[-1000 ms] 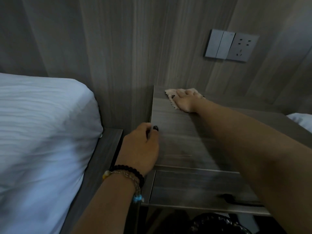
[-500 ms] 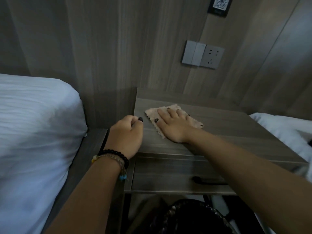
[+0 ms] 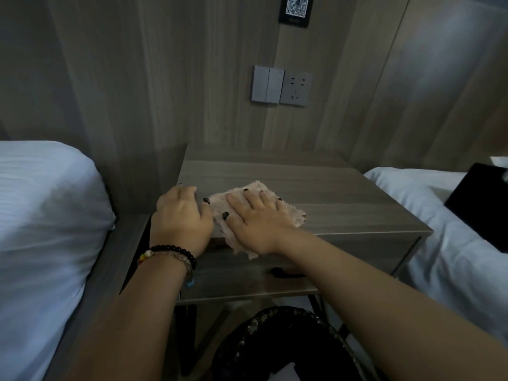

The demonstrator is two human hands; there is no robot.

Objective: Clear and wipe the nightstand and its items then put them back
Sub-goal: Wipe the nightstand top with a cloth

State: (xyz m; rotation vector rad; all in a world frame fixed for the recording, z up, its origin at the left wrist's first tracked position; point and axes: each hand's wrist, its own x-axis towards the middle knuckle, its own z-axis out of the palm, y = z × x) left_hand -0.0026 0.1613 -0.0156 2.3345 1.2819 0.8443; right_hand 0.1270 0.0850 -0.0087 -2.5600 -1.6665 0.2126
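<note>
The wooden nightstand (image 3: 343, 199) stands between two beds, its top bare apart from a pinkish cloth (image 3: 294, 213). My right hand (image 3: 255, 218) lies flat on the cloth with fingers spread, pressing it at the top's front left; a corner of the cloth hangs over the front edge. My left hand (image 3: 181, 218), fingers curled, rests on the nightstand's left front corner right beside the cloth. It wears bead bracelets at the wrist. I cannot tell whether the left fingers grip the edge.
White bedding (image 3: 46, 229) fills the left; another white bed (image 3: 450, 257) with a black flat object (image 3: 478, 207) lies right. A drawer with a dark handle (image 3: 286, 274) sits under the top. A black bin (image 3: 288, 345) stands below. Switches and a socket (image 3: 281, 85) are on the wall.
My right hand has dragged the cloth from the back of the top toward the front edge. The left hand stayed at the left corner. The view has pulled back and tilted up.
</note>
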